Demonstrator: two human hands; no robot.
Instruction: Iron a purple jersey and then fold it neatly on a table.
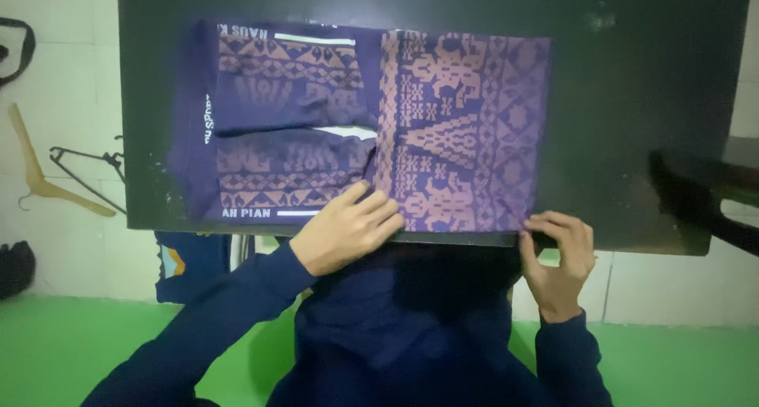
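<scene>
Lying folded on dark table (632, 99): purple patterned cloth (462, 130).

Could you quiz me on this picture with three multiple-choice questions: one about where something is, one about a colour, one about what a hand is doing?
1. Where does the cloth lie?
A. on the green floor
B. on the dark table
C. on a hanger

2. What colour is the cloth's pattern?
A. pinkish on purple
B. yellow on black
C. white on red

3. What is the right hand doing?
A. resting flat on the floor
B. holding a hanger
C. pinching the cloth's near right corner

Answers:
1 B, the cloth is spread flat on the dark tabletop.
2 A, pale pink geometric motifs cover a purple ground.
3 C, its fingers close on the corner at the table edge, while the left hand presses flat on the cloth's near edge.
</scene>
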